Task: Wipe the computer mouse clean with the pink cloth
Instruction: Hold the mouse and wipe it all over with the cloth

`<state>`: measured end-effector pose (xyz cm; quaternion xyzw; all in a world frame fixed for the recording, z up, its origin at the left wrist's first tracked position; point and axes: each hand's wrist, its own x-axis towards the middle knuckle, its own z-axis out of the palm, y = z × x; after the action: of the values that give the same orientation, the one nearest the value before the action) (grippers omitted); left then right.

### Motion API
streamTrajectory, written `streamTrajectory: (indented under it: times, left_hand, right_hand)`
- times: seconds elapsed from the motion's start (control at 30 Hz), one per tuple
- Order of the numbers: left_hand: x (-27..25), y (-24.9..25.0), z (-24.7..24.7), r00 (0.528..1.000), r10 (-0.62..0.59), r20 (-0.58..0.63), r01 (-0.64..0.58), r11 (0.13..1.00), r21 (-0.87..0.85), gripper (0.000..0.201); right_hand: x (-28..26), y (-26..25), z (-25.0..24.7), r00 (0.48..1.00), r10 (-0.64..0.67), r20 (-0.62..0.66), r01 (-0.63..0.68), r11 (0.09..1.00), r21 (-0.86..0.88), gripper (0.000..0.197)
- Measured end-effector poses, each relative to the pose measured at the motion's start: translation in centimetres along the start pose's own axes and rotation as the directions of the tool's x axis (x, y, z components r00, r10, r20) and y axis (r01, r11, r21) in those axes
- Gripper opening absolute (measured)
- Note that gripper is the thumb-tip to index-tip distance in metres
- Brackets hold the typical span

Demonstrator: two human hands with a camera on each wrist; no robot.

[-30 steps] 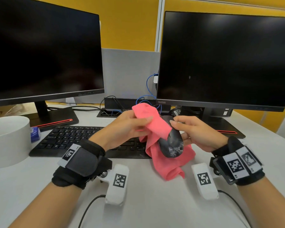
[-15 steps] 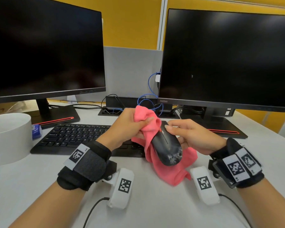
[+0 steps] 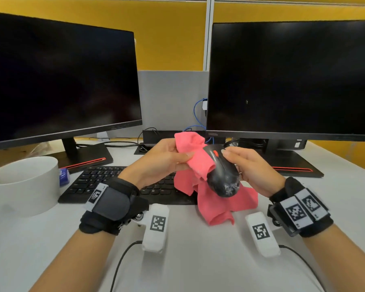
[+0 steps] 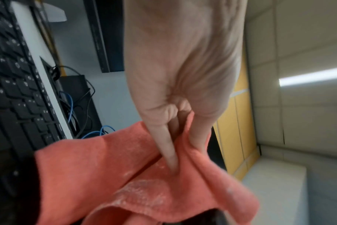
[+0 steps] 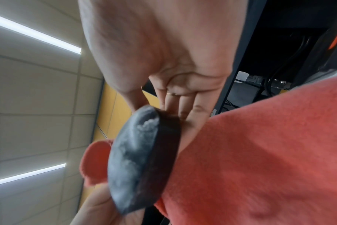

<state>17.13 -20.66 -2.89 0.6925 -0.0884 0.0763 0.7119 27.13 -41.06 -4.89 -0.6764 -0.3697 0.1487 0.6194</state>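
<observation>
A black computer mouse [image 3: 222,173] with a red scroll wheel is held above the desk, its rear end dusted with white specks. My right hand [image 3: 243,167] grips the mouse [image 5: 137,159] from the right side, thumb on top near the wheel. My left hand [image 3: 167,160] pinches the pink cloth [image 3: 198,161] against the mouse's left flank. The rest of the cloth hangs beneath the mouse and trails onto the desk. In the left wrist view my fingers [image 4: 167,146] dig into a fold of the cloth [image 4: 98,164].
A black keyboard [image 3: 101,182] lies under my left hand. Two dark monitors [image 3: 57,81] [image 3: 291,79] stand behind. A white cylindrical container [image 3: 23,182] sits at the left. Cables [image 3: 198,114] run between the monitor stands. White desk surface [image 3: 198,260] lies in front.
The mouse has turned so its top and red wheel face me. The cloth has slid from the top of the mouse to its left side under my left hand.
</observation>
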Motion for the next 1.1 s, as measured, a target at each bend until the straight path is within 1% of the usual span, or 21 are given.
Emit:
streamTrajectory:
  times: [0.1,0.2,0.27,0.33,0.4,0.47,0.53,0.63,0.73,0.8,0.87,0.93,1.0,1.07,1.1]
  left_hand:
    - [0.1,0.0,0.9,0.998,0.032,-0.052,-0.025,0.991,0.13,0.043]
    - [1.1,0.5,1.6,0.995,0.067,-0.068,-0.051,0.975,0.218,0.049]
    - [2.1,0.9,1.9,0.993,0.08,-0.092,-0.054,0.966,0.253,0.045]
    - [3.1,1.1,2.1,0.986,0.099,-0.131,-0.058,0.957,0.286,0.037]
    - [3.9,1.0,2.2,0.979,0.128,-0.158,-0.075,0.949,0.307,0.03]
    - [4.5,0.4,2.1,0.973,0.142,-0.183,-0.085,0.954,0.288,0.029]
    - [4.7,-0.4,1.9,0.973,0.116,-0.201,-0.071,0.973,0.219,0.032]
    - [4.5,-1.8,1.8,0.983,0.058,-0.172,-0.046,0.996,0.072,0.035]
    - [3.9,-2.3,1.8,0.989,0.047,-0.141,-0.047,0.999,0.005,0.036]
    - [3.5,-2.4,1.8,0.994,0.043,-0.104,-0.047,0.998,-0.037,0.041]
    - [3.0,-2.6,1.9,0.997,0.045,-0.063,-0.049,0.997,-0.052,0.048]
    - [2.8,-3.0,2.0,0.997,0.048,-0.058,-0.047,0.999,0.009,0.046]
    - [2.9,-3.5,2.0,0.993,0.054,-0.103,-0.049,0.997,0.054,0.035]
    - [3.3,-3.9,1.8,0.978,0.044,-0.202,-0.039,0.999,0.032,0.024]
    - [3.4,-4.0,1.6,0.969,0.027,-0.246,-0.029,1.0,-0.003,0.023]
  right_hand:
    - [-0.1,-0.1,0.0,0.999,-0.035,-0.005,0.035,0.999,-0.013,0.037]
    - [-0.2,-0.6,-0.5,0.997,-0.067,-0.036,0.066,0.997,-0.033,0.025]
    - [-0.3,-0.9,-0.7,0.993,-0.095,-0.064,0.092,0.995,-0.047,0.02]
    - [-0.3,-1.1,-0.8,0.991,-0.117,-0.071,0.113,0.992,-0.057,0.022]
    - [-0.4,-1.2,-0.7,0.99,-0.123,-0.065,0.12,0.991,-0.051,0.03]
    - [-0.4,-1.2,-0.7,0.991,-0.105,-0.079,0.1,0.993,-0.06,0.029]
    - [-0.4,-1.1,-0.8,0.99,-0.103,-0.099,0.095,0.991,-0.09,0.024]
    - [-0.3,-0.8,-0.7,0.984,-0.099,-0.146,0.084,0.99,-0.11,0.022]
    - [-0.3,-0.7,-0.4,0.984,-0.067,-0.166,0.052,0.994,-0.094,0.022]
    - [-0.4,-0.7,-0.2,0.986,-0.052,-0.159,0.041,0.997,-0.073,0.023]
    - [-0.3,-0.6,-0.1,0.988,-0.02,-0.156,0.015,0.999,-0.038,0.028]
    - [-0.2,-0.5,0.1,0.987,0.034,-0.155,-0.038,0.999,-0.019,0.028]
    - [-0.1,-0.4,0.2,0.984,0.082,-0.155,-0.085,0.996,-0.01,0.026]
    - [0.0,-0.4,0.0,0.979,0.113,-0.17,-0.112,0.994,0.02,0.028]
    - [0.0,-0.4,-0.2,0.973,0.124,-0.195,-0.116,0.992,0.052,0.03]
